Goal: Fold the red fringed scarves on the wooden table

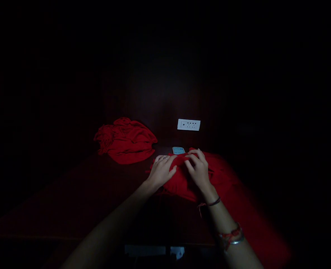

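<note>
In the head view, a red cloth (179, 184) lies gathered on the dark table under both my hands. My left hand (162, 171) rests on its left side, fingers stretched forward and the thumb apart. Across from it, my right hand (199, 170) touches the right side with bent, separated fingers; no fold shows gripped between them. Some of the cloth beneath the palms is hidden. A phone (178, 150) with a lit screen lies just beyond the cloth, between the two hands.
A crumpled red cloth pile (128, 141) sits at the back left. More red fabric (238, 198) spreads along the right of the dark table (98, 201). A white power socket (189, 124) is on the back wall. The surroundings are very dark.
</note>
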The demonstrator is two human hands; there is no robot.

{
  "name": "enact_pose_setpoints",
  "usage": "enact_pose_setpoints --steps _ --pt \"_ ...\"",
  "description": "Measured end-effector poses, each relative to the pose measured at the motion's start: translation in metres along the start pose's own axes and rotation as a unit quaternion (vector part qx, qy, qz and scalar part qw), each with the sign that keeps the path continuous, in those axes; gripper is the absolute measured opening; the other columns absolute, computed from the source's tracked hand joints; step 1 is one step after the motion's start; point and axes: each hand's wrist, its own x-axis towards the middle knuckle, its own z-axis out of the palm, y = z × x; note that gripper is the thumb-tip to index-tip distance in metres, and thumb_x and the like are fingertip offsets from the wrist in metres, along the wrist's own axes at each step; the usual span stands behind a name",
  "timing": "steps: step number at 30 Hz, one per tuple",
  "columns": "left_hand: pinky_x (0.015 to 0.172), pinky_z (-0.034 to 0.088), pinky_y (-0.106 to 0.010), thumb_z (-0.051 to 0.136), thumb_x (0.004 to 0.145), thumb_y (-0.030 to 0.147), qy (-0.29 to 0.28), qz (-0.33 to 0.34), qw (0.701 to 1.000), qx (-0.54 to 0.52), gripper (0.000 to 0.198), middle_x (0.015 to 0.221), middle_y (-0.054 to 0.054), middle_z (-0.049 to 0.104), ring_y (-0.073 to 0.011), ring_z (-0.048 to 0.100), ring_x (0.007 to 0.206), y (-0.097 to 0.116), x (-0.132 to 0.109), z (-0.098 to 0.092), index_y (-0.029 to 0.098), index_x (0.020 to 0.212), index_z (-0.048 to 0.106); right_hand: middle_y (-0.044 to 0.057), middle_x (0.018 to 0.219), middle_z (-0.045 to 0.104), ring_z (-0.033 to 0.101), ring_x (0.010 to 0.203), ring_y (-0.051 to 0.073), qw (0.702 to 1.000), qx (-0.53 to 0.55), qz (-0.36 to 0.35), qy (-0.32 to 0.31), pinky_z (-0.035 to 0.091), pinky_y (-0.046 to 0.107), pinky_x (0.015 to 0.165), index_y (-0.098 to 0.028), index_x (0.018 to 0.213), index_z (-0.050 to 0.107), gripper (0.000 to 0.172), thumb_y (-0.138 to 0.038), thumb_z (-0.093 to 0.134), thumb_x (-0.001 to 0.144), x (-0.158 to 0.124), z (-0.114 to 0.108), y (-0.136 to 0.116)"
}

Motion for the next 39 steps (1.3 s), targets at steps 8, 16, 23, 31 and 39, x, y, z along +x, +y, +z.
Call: enact_pose_setpoints --steps 8,16,23,31,39 --pt "0.070 0.041 -0.026 0.032 0.080 0.019 0.157 -0.220 0.963 -0.003 0.027 0.084 -0.003 0.060 -0.0163 0.055 0.076 -0.057 0.009 -0.028 0.018 0.098 0.051 0.008 0.100 0.046 0.040 0.096 0.022 0.993 -0.094 0.043 -0.064 0.031 0.038 0.083 -0.020 0.083 0.059 0.026 -0.041 0.048 0.073 0.000 -0.009 0.034" --pt "0.073 0.039 -0.047 0.035 0.079 0.018 0.267 -0.493 0.819 0.118 0.031 0.098 -0.012 0.052 -0.0303 0.050 0.092 -0.134 -0.021 -0.078 0.014 0.109 0.041 0.009 0.102 0.048 0.039 0.097 0.024 0.972 -0.153 0.021 -0.176 0.024 0.046 0.088 -0.020 0.081 0.060 0.015 -0.025 0.048 0.072 -0.003 -0.003 0.036" --pt "0.088 0.035 -0.035 0.049 0.072 0.026 -0.023 -0.126 0.992 0.006 0.041 0.112 -0.005 0.048 -0.0202 0.043 0.104 -0.070 -0.004 -0.028 0.024 0.112 0.042 0.007 0.098 0.050 0.041 0.094 0.021 0.972 -0.135 0.016 -0.193 0.024 0.041 0.090 -0.018 0.083 0.059 0.022 -0.012 0.048 0.066 -0.005 0.002 0.029" --pt "0.086 0.036 -0.029 0.036 0.077 0.014 -0.042 -0.036 0.997 0.050 0.034 0.102 -0.005 0.054 -0.0154 0.049 0.095 -0.045 -0.001 -0.016 0.019 0.109 0.045 0.007 0.093 0.054 0.044 0.090 0.020 0.952 -0.145 -0.051 -0.265 0.029 0.036 0.085 -0.018 0.081 0.057 0.012 -0.020 0.050 0.072 0.019 -0.021 0.015" --pt "0.081 0.041 -0.031 0.033 0.077 0.017 0.119 -0.078 0.961 0.237 0.024 0.091 -0.004 0.054 -0.0161 0.050 0.088 -0.106 0.063 -0.184 0.016 0.094 0.051 0.004 0.070 0.058 0.051 0.064 0.014 0.929 -0.108 -0.010 -0.354 0.036 0.024 0.060 -0.016 0.073 0.057 0.023 -0.036 0.046 0.076 0.079 -0.053 0.017"
